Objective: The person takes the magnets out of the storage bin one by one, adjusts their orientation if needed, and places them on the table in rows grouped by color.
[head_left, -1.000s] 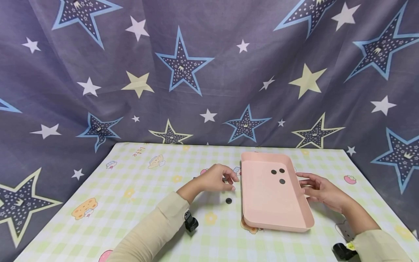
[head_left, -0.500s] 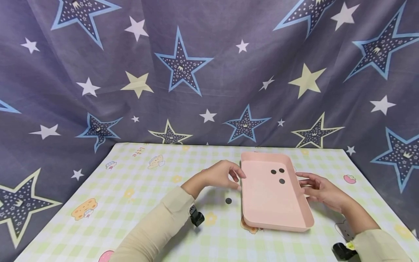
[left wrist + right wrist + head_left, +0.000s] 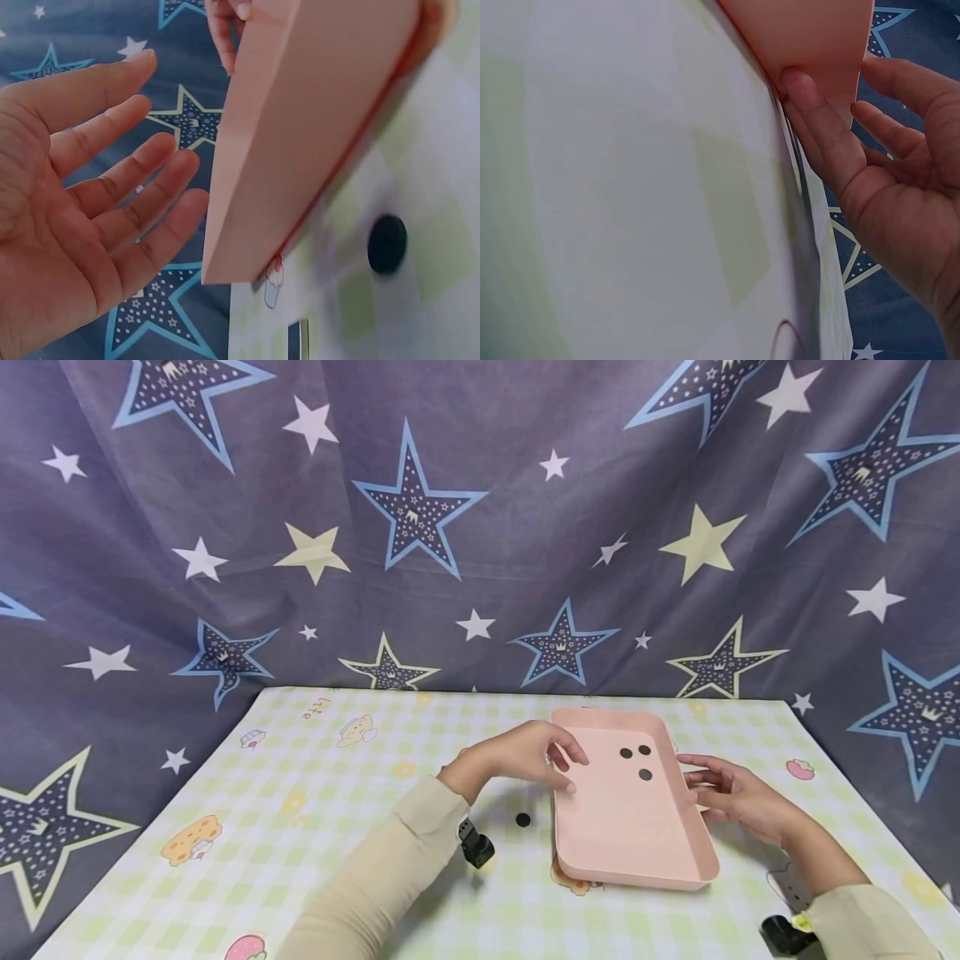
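Note:
A shallow pink tray [image 3: 615, 827] lies on the table with three small black discs [image 3: 646, 774] inside, toward its far end. My left hand [image 3: 528, 753] hovers over the tray's left rim, its fingertips above the inside. In the left wrist view its fingers [image 3: 142, 210] are spread and loosely bent, with nothing between them. Another black disc [image 3: 522, 819] rests on the cloth left of the tray, below this hand. On the other side, my right hand [image 3: 750, 797] rests its fingertips against the tray's right wall; the right wrist view shows the thumb [image 3: 802, 88] on that wall.
A checked cloth [image 3: 315, 843] with cartoon prints covers the table. A dark flat object with a pale edge [image 3: 298, 341] lies past the left hand, mostly hidden in the head view. A curtain with stars [image 3: 480, 568] hangs behind the table.
My left hand has moved right, from beside the tray to over its left rim, and its fingers have come over the inside. The right hand, tray and visible discs have stayed put.

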{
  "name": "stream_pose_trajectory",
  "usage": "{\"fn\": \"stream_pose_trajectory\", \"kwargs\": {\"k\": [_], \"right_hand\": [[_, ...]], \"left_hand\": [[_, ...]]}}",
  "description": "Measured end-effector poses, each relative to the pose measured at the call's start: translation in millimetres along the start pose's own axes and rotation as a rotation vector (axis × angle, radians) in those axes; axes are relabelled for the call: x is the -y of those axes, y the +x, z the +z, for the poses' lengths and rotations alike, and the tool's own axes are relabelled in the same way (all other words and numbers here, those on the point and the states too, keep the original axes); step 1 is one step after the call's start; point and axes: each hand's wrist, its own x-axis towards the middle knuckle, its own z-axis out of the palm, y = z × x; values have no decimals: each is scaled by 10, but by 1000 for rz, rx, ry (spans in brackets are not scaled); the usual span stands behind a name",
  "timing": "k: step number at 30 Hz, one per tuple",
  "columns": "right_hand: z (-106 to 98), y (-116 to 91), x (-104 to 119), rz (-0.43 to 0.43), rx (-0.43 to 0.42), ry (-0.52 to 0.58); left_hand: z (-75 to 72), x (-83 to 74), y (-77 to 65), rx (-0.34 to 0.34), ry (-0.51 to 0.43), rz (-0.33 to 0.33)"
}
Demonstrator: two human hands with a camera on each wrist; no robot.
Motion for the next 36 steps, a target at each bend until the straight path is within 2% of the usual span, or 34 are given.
{"fn": "stream_pose_trajectory", "kwargs": {"k": [7, 12, 18, 26, 36], "right_hand": [[0, -18, 12, -24, 13, 31], [4, -2, -10, -6, -2, 11], [12, 4, -12, 9, -16, -2], [2, 1, 2, 0, -19, 4], [-4, -10, 26, -4, -9, 13]], "left_hand": [[29, -22, 129, -8, -64, -1], [40, -18, 228, -17, -99, 10], [54, -15, 320, -27, -162, -7], [88, 23, 442, -39, -190, -37], [111, 6, 624, -75, -184, -31]]}}
